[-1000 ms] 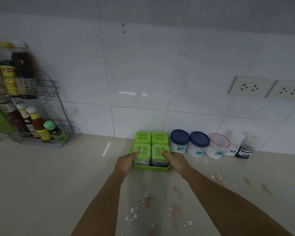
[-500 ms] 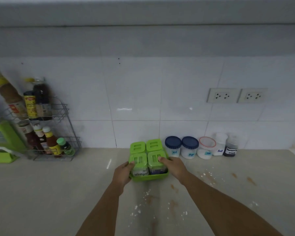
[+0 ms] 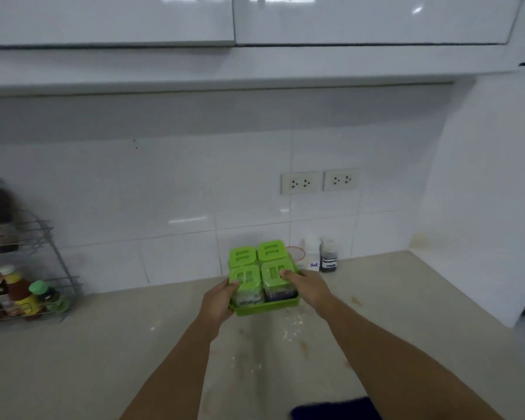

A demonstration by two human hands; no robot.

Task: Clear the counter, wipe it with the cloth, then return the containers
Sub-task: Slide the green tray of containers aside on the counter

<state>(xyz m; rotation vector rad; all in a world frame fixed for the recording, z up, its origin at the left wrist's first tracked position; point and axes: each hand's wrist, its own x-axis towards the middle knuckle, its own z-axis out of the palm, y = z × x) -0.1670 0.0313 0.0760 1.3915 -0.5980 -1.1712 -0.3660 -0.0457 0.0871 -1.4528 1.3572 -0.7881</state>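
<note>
A green tray [image 3: 264, 309] carries several square green-lidded spice jars [image 3: 272, 253] and is lifted off the beige counter [image 3: 103, 344]. My left hand [image 3: 217, 301] grips its left side and my right hand [image 3: 308, 287] its right side, thumb on a lid. Behind the tray, against the wall, stand a white salt jar [image 3: 311, 257], a dark-filled jar [image 3: 328, 259] and a red-rimmed tub [image 3: 297, 254], partly hidden. Two blue-lidded tubs are hidden by the tray. A dark blue cloth [image 3: 335, 409] lies at the bottom edge under my right forearm.
White crumbs and brown stains [image 3: 291, 325] dot the counter below the tray. A wire rack [image 3: 28, 286] with sauce bottles stands at the left. Two wall sockets [image 3: 319, 181] sit above the jars, white cabinets [image 3: 255, 19] overhead, and a side wall [image 3: 482, 207] on the right.
Both hands have lifted the green tray off the counter and carried it toward the right. The camera tilted up, so the cabinets and blue cloth came into view.
</note>
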